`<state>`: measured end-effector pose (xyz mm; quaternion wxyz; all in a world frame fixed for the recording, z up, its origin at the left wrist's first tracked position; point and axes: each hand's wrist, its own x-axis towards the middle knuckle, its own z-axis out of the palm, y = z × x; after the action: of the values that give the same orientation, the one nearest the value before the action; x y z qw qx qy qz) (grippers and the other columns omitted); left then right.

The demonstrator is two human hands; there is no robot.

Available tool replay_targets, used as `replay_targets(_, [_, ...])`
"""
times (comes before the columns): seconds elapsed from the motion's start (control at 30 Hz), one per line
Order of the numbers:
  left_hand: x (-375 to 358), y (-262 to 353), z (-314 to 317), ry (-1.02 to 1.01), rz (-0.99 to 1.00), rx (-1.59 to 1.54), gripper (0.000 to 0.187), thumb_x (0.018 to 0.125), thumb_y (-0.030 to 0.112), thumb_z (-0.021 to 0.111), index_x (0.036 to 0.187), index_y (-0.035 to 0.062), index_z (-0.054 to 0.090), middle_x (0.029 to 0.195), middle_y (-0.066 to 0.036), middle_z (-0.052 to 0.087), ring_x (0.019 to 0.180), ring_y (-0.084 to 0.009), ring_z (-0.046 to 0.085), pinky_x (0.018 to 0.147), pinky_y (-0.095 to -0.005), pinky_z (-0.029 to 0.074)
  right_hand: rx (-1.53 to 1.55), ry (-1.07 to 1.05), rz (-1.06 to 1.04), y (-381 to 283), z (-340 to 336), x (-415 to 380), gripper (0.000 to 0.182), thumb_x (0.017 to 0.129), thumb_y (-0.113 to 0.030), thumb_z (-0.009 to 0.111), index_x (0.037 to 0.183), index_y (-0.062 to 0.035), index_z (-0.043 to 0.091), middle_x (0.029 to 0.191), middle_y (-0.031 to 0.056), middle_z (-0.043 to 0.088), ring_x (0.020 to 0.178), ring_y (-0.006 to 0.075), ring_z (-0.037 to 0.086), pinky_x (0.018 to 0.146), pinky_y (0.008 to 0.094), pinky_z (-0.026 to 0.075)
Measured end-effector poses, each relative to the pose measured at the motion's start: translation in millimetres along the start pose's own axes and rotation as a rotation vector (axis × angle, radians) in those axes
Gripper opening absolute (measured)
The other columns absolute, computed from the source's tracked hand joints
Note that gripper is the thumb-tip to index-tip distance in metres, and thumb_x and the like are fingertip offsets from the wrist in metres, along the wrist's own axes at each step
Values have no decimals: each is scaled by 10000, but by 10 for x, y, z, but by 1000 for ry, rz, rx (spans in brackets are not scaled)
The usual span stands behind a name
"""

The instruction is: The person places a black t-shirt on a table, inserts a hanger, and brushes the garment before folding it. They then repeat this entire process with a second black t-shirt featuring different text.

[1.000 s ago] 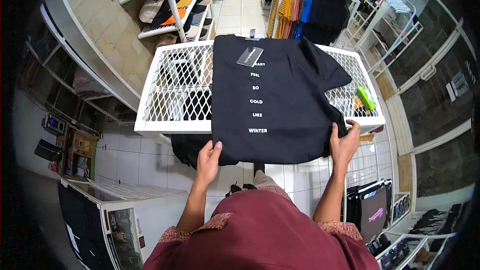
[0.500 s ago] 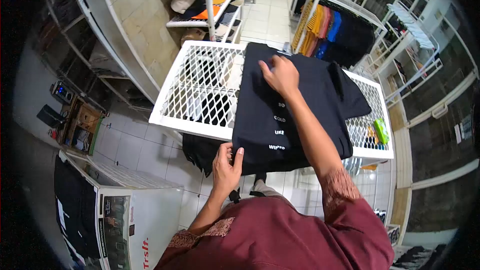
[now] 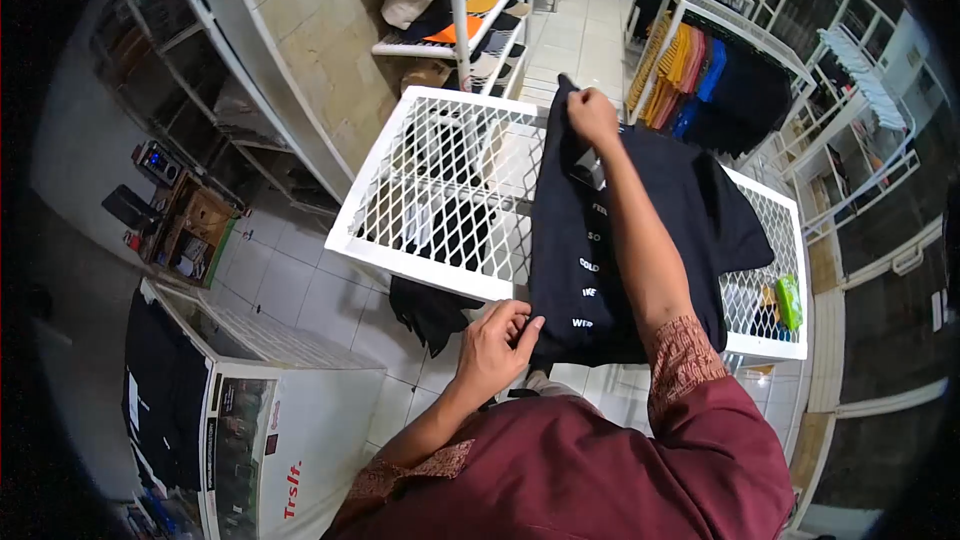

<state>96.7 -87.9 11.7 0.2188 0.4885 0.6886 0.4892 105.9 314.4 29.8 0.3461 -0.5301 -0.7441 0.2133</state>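
A black T-shirt (image 3: 700,205) with white printed words down it lies spread on a white mesh-topped table (image 3: 430,275). My right hand (image 3: 593,117) is closed on the shirt's far left part, near the collar end, where the cloth rises to a point. At the near left corner of the hem, my left hand (image 3: 497,345) has its thumb and fingertips closed on the cloth edge. My right forearm covers part of the print. A small pale label or patch (image 3: 590,172) shows beneath my right wrist.
Shelves of caps (image 3: 480,5) stand beyond the table's left end. A rack of coloured shirts (image 3: 690,60) is behind it. A bright green packet (image 3: 789,302) sits at the table's right end. A white cabinet (image 3: 320,420) stands at lower left.
My right hand has gone from hovering over the shirt with fingers apart to gripping its far left part, which is now lifted. The left hand stays at the hem corner. The view has shifted.
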Motion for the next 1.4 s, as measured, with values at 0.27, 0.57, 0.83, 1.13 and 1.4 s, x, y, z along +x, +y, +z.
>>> replay_targets(0.27, [711, 487, 73, -553, 273, 0, 249, 921, 249, 772, 1037, 29, 761, 930, -134, 760, 801, -217, 743, 717, -333, 574, 115, -3, 151, 1734, -691, 24, 367, 1015, -346, 620, 926, 8, 656, 790, 86, 675, 747, 169, 633, 725, 328, 501])
replay_targets(0.57, [3161, -33, 913, -151, 504, 385, 365, 1035, 311, 565, 1284, 66, 671, 1290, -176, 654, 1244, -369, 575, 1067, -453, 429, -181, 146, -35, 1311, -725, -563, 277, 1009, -256, 552, 1027, 8, 635, 996, 251, 702, 963, 448, 667, 896, 531, 516])
replay_targets(0.83, [3571, -433, 1251, -182, 420, 164, 302, 981, 329, 672, 975, 31, 625, 985, -147, 694, 993, -333, 653, 903, -410, 490, -131, 118, -1, 1333, -720, -568, 289, 1001, -253, 561, 1052, 22, 632, 1040, 260, 696, 1001, 438, 665, 927, 527, 510])
replay_targets(1.13, [3975, -200, 675, 125, 453, -293, 259, 1087, 293, 549, 1060, 39, 594, 987, -34, 590, 922, -111, 516, 889, -276, 442, -151, 205, 82, 1231, -790, -586, 384, 993, -354, 601, 1051, 21, 659, 1035, 295, 664, 950, 479, 675, 870, 539, 543])
replay_targets(1.4, [4186, 133, -751, 275, 539, 603, 304, 966, 356, 690, 925, 61, 629, 762, -166, 656, 741, -384, 666, 669, -479, 489, -150, 173, 145, 1155, -850, -592, 473, 980, -397, 607, 1161, 36, 667, 1133, 327, 638, 1034, 496, 658, 917, 524, 540])
